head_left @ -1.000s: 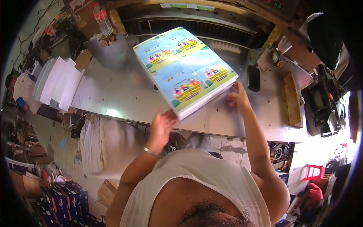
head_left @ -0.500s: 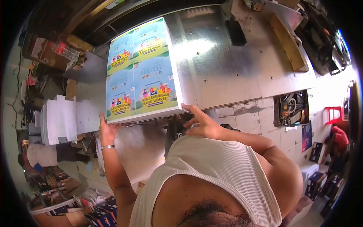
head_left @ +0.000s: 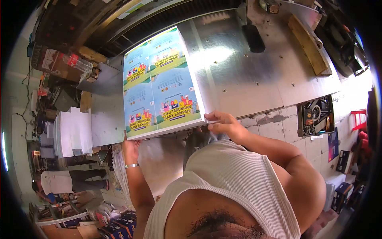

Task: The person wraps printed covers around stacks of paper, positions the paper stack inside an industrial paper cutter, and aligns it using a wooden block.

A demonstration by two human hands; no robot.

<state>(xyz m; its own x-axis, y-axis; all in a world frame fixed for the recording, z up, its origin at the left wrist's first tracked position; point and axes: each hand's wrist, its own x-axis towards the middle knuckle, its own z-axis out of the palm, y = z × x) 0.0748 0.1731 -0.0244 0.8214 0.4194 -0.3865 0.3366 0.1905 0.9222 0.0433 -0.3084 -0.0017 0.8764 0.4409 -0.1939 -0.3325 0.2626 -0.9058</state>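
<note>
Flanking a thick stack [head_left: 159,87] of printed sheets, both hands are open, not clenched: L hand [head_left: 130,149] sits at the stack's near-left corner, thumb up along its side; R hand [head_left: 225,125] has fingers bent a bit, tips against the near-right corner. Can't tell how much weight, if any, the fingers carry underneath. Stack lies flat on the metal counter [head_left: 234,75], its near side about in line w/ the counter's own edge, poss. slightly over — view's too warped to be sure. To the stack's right, well apart, are a black object [head_left: 253,38] and, further off, a wooden bar [head_left: 310,46]; to its left, white paper piles [head_left: 71,135]; beyond its far-left corner, a plastic bottle [head_left: 79,63]. Main risk, I'd say: too much pull toward the body on that smooth metal, & the near side overhangs, tips, or sheds sheets onto the floor. Uneven force L vs R would prob. twist the stack; pressing only high up could shear top sheets out of line. Corners are exposed too — a hard fingertip push there might crease or dent the lower sheets.
</note>
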